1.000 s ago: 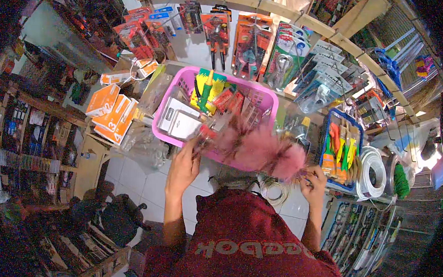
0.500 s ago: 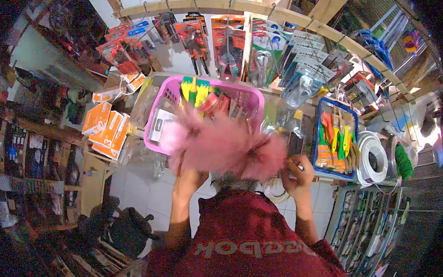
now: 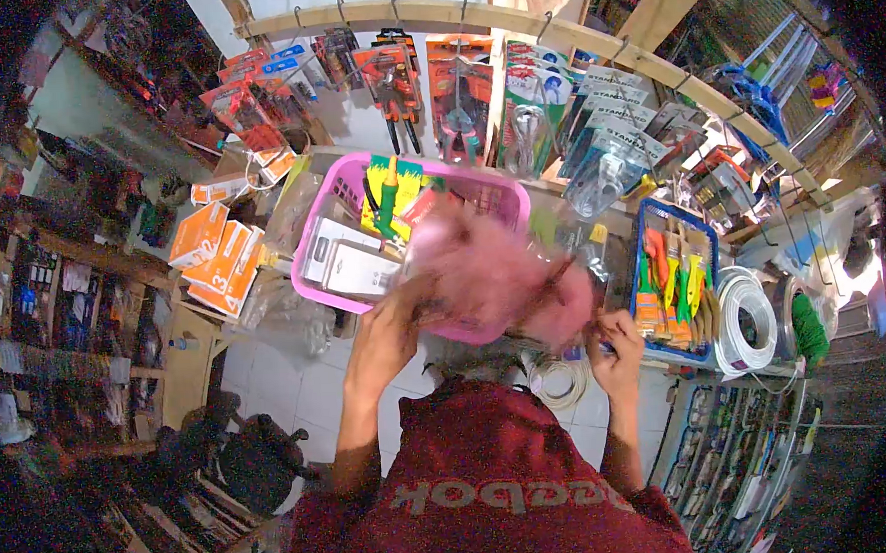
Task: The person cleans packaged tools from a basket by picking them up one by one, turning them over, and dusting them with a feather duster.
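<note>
Head view: the one camera, looking down past a dark red shirt [image 3: 534,482].
Right grip [image 3: 615,350]: fingers curled closed around the handle end of a pink fluffy duster.
Pink duster [image 3: 504,285]: blurred, stretching leftward from the right grip across the near side of a pink basket [image 3: 322,208], hiding part of its contents.
Left grip [image 3: 384,342]: raised at the basket's near left edge, just beside the duster; its fingertips are blurred, so I cannot tell whether it is clenched, released or grasping something.
In the basket: white boxes [image 3: 359,263] on the left and, behind them, a green-handled tool [image 3: 389,204].
Blue tray: its rim [image 3: 675,352] surrounds paintbrushes [image 3: 676,279], near the right grip.
White coil [image 3: 744,321]: just right of the tray.
Orange boxes [image 3: 224,260]: left of the basket.
Rail [image 3: 429,12]: curves above, with packaged tools [image 3: 390,84] hanging beyond the basket.
</note>
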`<state>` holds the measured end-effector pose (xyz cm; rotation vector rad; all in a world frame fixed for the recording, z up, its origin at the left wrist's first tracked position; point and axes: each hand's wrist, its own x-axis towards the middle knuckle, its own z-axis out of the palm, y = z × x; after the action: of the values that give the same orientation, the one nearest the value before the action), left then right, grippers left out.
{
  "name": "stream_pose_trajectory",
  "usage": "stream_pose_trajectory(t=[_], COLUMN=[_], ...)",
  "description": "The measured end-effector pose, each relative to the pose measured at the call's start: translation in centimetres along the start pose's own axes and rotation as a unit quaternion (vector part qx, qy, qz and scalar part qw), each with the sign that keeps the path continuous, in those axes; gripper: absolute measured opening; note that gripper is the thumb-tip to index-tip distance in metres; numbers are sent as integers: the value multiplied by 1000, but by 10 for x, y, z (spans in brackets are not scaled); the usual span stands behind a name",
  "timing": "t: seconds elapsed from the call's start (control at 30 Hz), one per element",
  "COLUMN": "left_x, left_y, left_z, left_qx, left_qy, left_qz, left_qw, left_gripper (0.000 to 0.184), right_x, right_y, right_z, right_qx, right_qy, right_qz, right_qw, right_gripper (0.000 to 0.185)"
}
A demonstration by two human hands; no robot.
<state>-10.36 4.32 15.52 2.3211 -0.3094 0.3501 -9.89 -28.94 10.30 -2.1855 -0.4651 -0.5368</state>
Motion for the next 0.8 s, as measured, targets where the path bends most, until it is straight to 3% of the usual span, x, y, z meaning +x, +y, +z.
stream_pose_trajectory(t=[0.13,0.17,0.27,0.3,0.43,0.5,0.63,0.73,0.8], left_x=[0,1,0,0,-5,-10,-17,-20,-18], left_y=[8,9,10,11,16,21,17,17,19], left_z=[-3,-3,-2,-2,0,1,19,34,40], left_qx=[9,12,28,34,13,-18,-210,-341,-436], left_qy=[19,20,7,2,6,2,21,71,127], left_qz=[-23,-23,-11,-3,-30,-92,-134,-196,-248], left_qw=[1000,999,1000,999,999,996,968,917,856], left_gripper=[52,52,54,55,47,41,31,29,28], right_x=[5,6,4,8,10,10,3,6,1], right_y=[3,1,-1,-7,10,11,4,25,38], right_z=[-3,-5,-5,-3,-1,2,24,28,32], right_qx=[-61,-57,4,45,-59,2,181,-26,36], right_qy=[43,38,19,-21,-45,-12,-18,-64,-21], right_qz=[130,125,-47,-9,168,120,117,114,139], right_qw=[989,990,999,999,983,993,976,991,989], right_gripper=[27,23,19,22,37,36,38,36,35])
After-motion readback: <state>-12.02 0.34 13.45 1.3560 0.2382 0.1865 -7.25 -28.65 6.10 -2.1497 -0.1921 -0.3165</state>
